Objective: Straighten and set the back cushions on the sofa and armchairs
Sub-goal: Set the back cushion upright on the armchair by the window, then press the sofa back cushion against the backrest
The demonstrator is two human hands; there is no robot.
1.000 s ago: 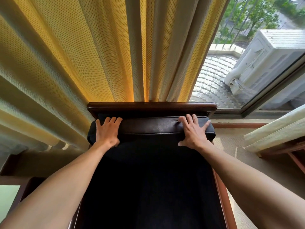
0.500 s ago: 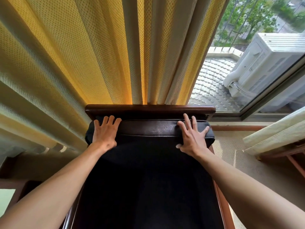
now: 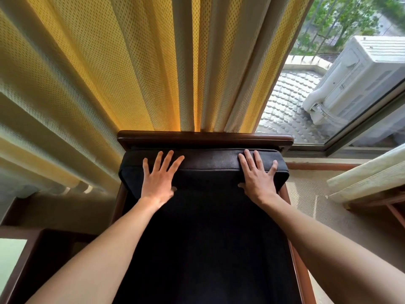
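Note:
A dark back cushion (image 3: 210, 165) stands upright against the dark wooden top rail (image 3: 203, 137) of an armchair, straight below me. My left hand (image 3: 158, 178) lies flat on the cushion's upper left part, fingers spread. On its upper right part my right hand (image 3: 258, 177) presses flat the same way, fingertips reaching the top edge. Neither hand grips anything. The dark seat cushion (image 3: 206, 249) fills the lower middle of the view, between my forearms.
A yellow mesh curtain (image 3: 109, 73) hangs right behind the chair. To the right is a window with an air-conditioner unit (image 3: 361, 75) outside. A pale upholstered seat (image 3: 368, 178) on a wooden frame stands at right. A wooden table edge (image 3: 19, 255) shows at lower left.
Both hands slid a little toward the cushion's middle and their fingers spread wider. The cushion now sits squarer against the top rail.

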